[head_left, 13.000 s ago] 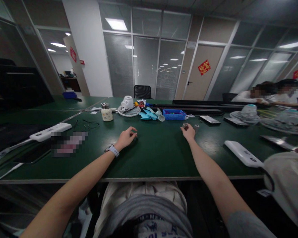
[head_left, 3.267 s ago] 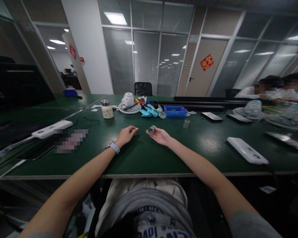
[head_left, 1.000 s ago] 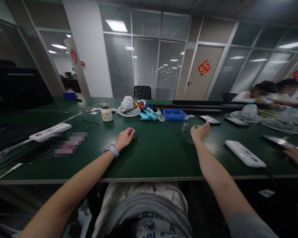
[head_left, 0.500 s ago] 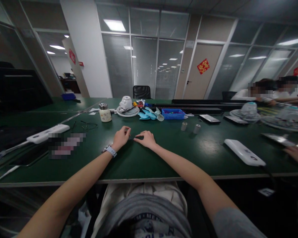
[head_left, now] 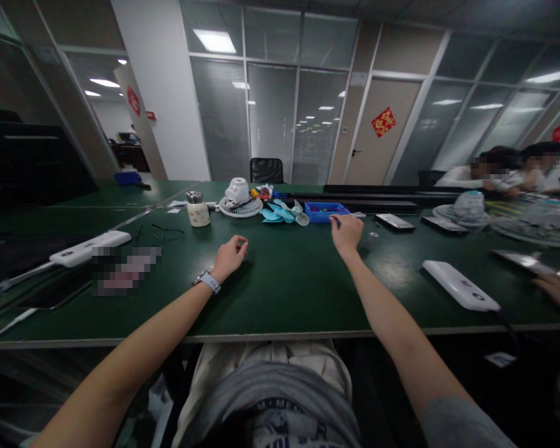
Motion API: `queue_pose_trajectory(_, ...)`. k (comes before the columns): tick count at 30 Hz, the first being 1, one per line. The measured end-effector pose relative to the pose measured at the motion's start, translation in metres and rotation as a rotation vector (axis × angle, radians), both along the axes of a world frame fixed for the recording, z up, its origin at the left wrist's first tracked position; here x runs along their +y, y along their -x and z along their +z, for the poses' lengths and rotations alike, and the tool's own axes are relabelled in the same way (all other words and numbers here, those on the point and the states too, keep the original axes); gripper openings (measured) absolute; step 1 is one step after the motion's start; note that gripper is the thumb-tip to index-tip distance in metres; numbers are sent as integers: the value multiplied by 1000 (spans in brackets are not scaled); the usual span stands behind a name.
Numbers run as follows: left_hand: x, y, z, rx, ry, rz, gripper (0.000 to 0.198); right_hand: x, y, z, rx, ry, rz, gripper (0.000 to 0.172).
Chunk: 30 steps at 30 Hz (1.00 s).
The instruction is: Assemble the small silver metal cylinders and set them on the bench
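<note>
My left hand [head_left: 231,256], with a watch [head_left: 207,282] on its wrist, hovers over the green table with thumb and fingertips drawn together. Whatever sits in that pinch is too small to make out. Farther right, my right hand [head_left: 347,233] is closed just in front of the blue plastic tray [head_left: 325,216]. Its fingers are curled, and any content of its grip is hidden. A small metal cylinder [head_left: 373,240] stands right beside this hand. The second cylinder is out of sight behind the hand.
Light-blue fan blades [head_left: 282,213], a white fan part [head_left: 238,199] and a patterned jar [head_left: 198,211] stand at the back. White power strips [head_left: 460,286] lie right and left [head_left: 91,249]. Glasses [head_left: 167,233] rest on the left. Another person's hand [head_left: 557,292] is at far right.
My right hand has left my left hand and moved right and away from me, up to the blue tray. It now covers one cylinder. My left hand has hardly moved.
</note>
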<state>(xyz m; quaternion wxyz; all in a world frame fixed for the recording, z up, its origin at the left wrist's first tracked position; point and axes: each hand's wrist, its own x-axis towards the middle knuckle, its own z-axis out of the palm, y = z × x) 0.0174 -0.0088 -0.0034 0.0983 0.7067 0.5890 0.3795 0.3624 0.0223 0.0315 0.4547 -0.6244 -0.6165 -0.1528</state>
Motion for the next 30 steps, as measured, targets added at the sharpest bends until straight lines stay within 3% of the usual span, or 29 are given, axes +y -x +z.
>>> queue_pose_trajectory(2, 1, -1, -1, 3, 19, -5, 28, 3, -50, -5, 54, 17, -266, 31)
queue_pose_trajectory(4, 1, -1, -2, 7, 30, -6, 28, 4, -86, -15, 113, 77, -435, 30)
queue_pose_trajectory(8, 0, -1, -1, 24, 24, 0, 27, 6, -109, -32, 191, 138, -547, 30)
queue_pose_trajectory(15, -1, -2, 1, 11, 39, 2, 26, 13, -108, -35, 229, 94, -538, 30)
queue_pose_trajectory(21, -1, -1, -1, 14, 30, -7, 26, 11, -112, -34, 284, 189, -585, 28)
queue_pose_trajectory(24, 0, -1, -1, 13, 43, -10, 26, 6, -105, -33, 218, 68, -577, 31)
queue_pose_trajectory(27, 1, 0, -2, 11, 43, -23, 26, 8, -89, -33, 54, -52, -414, 37)
queue_pose_trajectory(30, 1, 0, -3, 12, 37, -36, 26, 17, -69, -35, -47, 23, -229, 43)
